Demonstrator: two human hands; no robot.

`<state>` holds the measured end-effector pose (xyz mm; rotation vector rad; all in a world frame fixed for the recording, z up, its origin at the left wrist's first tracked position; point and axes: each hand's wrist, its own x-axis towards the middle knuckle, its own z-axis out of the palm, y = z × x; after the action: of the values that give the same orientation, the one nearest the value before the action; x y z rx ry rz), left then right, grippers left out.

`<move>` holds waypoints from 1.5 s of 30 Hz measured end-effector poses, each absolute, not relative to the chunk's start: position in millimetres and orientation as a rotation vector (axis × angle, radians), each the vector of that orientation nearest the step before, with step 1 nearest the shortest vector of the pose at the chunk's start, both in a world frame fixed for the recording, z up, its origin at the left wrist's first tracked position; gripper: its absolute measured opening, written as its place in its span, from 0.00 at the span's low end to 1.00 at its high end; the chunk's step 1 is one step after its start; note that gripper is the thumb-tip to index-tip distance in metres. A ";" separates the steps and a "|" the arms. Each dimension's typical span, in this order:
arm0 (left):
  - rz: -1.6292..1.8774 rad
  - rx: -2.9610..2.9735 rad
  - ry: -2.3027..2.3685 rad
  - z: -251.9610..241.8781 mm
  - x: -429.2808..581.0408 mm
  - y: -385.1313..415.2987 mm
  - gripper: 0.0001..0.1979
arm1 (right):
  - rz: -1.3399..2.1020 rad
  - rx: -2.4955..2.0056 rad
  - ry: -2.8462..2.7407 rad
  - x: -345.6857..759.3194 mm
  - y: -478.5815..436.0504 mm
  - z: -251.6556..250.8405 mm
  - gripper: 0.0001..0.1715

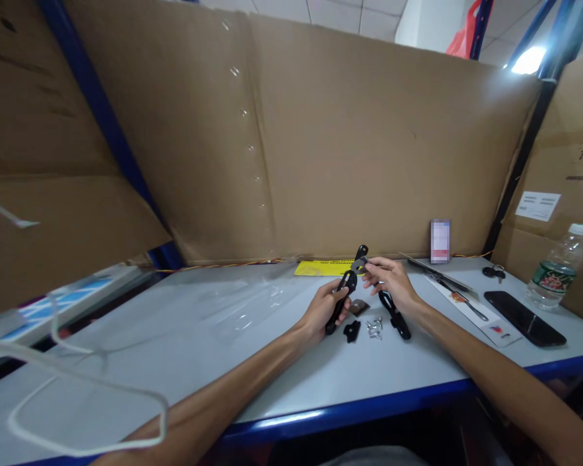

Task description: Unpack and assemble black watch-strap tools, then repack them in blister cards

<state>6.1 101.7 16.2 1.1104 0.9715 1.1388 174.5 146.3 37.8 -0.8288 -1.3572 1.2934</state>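
My left hand (325, 307) is wrapped round a black slotted handle (341, 299), held tilted above the table. My right hand (388, 278) pinches a small grey metal blade (359, 264) with a notch in it, close to the handle's upper end. A black arm with a rounded end (362, 251) sticks up behind the blade; whether it joins the handle is hard to see. Below the hands lie a flat brownish metal plate (359, 307), a small black plate (352, 331), several shiny screws (374, 328) and another black handle (395, 316).
A yellow sheet (315, 268) and clear plastic film (252, 304) lie behind and left. On the right are a packaging card (500, 333), a dark phone (525, 317), keys (493, 272), a water bottle (554, 272) and an upright phone (440, 241). A white cable (92, 375) hangs at left.
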 end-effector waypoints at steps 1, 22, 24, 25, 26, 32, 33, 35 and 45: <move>1.138 1.105 0.969 16.1 6.3 101.5 0.09 | 1.363 -0.826 -1.308 174.7 146.0 38.5 0.16; 1.160 1.058 0.947 13.2 7.5 106.5 0.09 | 1.449 -0.999 -1.282 180.1 153.3 32.6 0.14; 1.189 1.110 0.971 12.8 7.6 106.8 0.10 | 1.393 -0.992 -1.296 180.8 153.4 33.2 0.16; 1.206 1.139 0.989 12.7 7.6 107.1 0.10 | 1.377 -0.982 -1.294 181.2 153.8 33.5 0.16; 1.217 1.162 1.007 12.8 7.6 107.3 0.09 | 1.371 -0.973 -1.289 181.6 154.1 33.7 0.17; 1.204 1.177 1.070 15.6 8.1 105.9 0.07 | 1.433 -0.985 -1.341 178.6 150.3 34.9 0.15; 1.203 1.182 1.080 16.2 8.4 105.2 0.07 | 1.458 -0.988 -1.355 177.1 148.6 34.7 0.14; 1.202 1.195 1.085 16.6 9.2 104.3 0.07 | 1.509 -0.996 -1.371 173.6 145.2 33.4 0.13; 1.321 1.327 1.094 6.9 9.1 112.5 0.19 | 1.510 -1.024 -1.485 164.7 136.9 28.1 0.14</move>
<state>9.1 112.5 6.9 1.3267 1.0945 1.3212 164.7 136.9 28.1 -1.0237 -1.4849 1.5099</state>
